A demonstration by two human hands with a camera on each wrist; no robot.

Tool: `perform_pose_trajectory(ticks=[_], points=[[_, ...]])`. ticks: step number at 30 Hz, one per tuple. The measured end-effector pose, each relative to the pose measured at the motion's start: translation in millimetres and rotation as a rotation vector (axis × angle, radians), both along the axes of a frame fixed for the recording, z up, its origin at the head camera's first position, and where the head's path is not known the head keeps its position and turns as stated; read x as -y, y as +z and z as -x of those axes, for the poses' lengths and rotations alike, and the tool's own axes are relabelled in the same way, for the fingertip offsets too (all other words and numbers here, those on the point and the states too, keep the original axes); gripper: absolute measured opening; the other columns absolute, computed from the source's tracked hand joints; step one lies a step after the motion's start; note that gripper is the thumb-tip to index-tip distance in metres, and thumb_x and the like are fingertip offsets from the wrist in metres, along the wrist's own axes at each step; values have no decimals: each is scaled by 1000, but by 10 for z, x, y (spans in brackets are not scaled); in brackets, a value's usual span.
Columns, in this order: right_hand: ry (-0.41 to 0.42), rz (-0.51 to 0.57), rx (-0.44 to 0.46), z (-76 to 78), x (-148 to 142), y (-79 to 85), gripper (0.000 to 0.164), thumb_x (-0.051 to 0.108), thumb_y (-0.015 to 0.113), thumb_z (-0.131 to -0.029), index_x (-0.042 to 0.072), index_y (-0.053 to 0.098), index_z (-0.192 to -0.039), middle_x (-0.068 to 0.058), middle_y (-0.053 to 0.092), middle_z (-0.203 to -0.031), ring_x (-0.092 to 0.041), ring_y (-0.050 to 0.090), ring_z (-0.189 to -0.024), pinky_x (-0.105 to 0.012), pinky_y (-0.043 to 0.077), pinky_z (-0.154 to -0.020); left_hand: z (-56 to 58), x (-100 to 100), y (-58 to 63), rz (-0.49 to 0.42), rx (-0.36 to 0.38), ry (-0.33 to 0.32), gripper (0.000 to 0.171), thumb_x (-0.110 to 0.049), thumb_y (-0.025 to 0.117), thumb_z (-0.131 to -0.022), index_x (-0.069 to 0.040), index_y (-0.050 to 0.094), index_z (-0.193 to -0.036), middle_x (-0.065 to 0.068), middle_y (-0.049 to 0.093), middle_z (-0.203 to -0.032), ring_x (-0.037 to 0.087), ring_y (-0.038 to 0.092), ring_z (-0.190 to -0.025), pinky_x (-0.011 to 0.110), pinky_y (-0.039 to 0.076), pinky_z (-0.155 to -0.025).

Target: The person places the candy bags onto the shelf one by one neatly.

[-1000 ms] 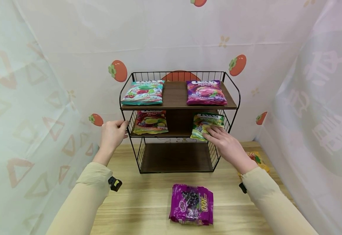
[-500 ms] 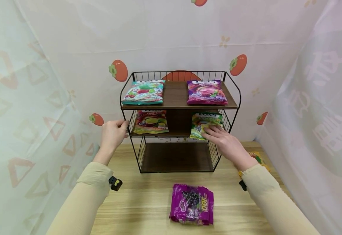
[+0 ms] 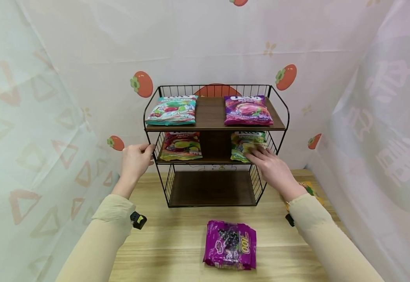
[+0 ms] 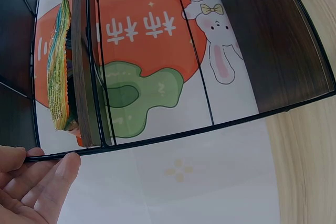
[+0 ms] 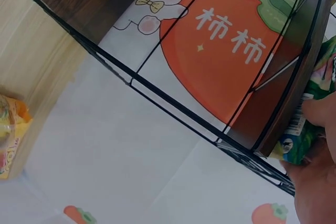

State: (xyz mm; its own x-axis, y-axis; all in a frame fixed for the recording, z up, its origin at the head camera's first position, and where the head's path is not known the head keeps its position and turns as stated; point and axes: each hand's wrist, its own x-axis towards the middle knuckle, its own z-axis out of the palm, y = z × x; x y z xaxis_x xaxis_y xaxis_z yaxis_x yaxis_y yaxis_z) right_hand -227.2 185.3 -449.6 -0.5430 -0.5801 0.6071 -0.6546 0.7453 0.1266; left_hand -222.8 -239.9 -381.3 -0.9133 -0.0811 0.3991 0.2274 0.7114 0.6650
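A black wire rack with three brown shelves stands against the back wall. My left hand grips its left upright at middle-shelf height; in the left wrist view, thumb and fingers pinch the black wire. On the right of the middle shelf is a green candy bag, and my right hand holds its lower front. The right wrist view shows the bag's barcode side between my fingers, partly hidden by them. A red candy bag leans on the left of that shelf.
A teal candy bag and a purple candy bag lie on the top shelf. On the table in front is a purple grape candy bag. A yellow bag lies at the right, partly behind my right arm.
The green candy bag has gone a little up and back onto the middle shelf, with my right hand following. My left hand stays on the rack's upright.
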Motion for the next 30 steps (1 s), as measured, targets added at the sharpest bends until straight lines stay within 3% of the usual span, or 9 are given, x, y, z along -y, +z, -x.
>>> perform_pose_trajectory(ticks=[10,14,24,30], points=[[-121,-42,120,-28,57,56,50,-13,56,-96,8,62,-141,-20,60,-142,-43,53,-134,-58,45,-109,-6,0,8,3,10,2,33,-19,55,-106,6,73,-118,28,74,-104,36,76,-77,36,63,-62],[-146,-37,143,-22,76,58,53,-15,55,-95,9,61,-142,-20,58,-144,-44,52,-135,-58,45,-109,-5,8,-1,6,12,6,33,-19,55,-107,6,73,-118,28,74,-104,35,76,-76,35,63,-62],[-142,13,53,-7,73,12,47,-15,61,-92,7,66,-134,-22,62,-138,-44,57,-130,-56,50,-104,5,6,-10,1,10,0,32,-19,56,-106,5,74,-119,27,74,-105,34,76,-77,33,62,-62],[-152,19,49,2,71,4,47,-15,61,-92,8,67,-133,-21,63,-137,-43,57,-129,-55,51,-103,9,7,-17,-4,4,-6,32,-18,56,-106,5,74,-118,27,74,-103,38,76,-78,32,62,-61]])
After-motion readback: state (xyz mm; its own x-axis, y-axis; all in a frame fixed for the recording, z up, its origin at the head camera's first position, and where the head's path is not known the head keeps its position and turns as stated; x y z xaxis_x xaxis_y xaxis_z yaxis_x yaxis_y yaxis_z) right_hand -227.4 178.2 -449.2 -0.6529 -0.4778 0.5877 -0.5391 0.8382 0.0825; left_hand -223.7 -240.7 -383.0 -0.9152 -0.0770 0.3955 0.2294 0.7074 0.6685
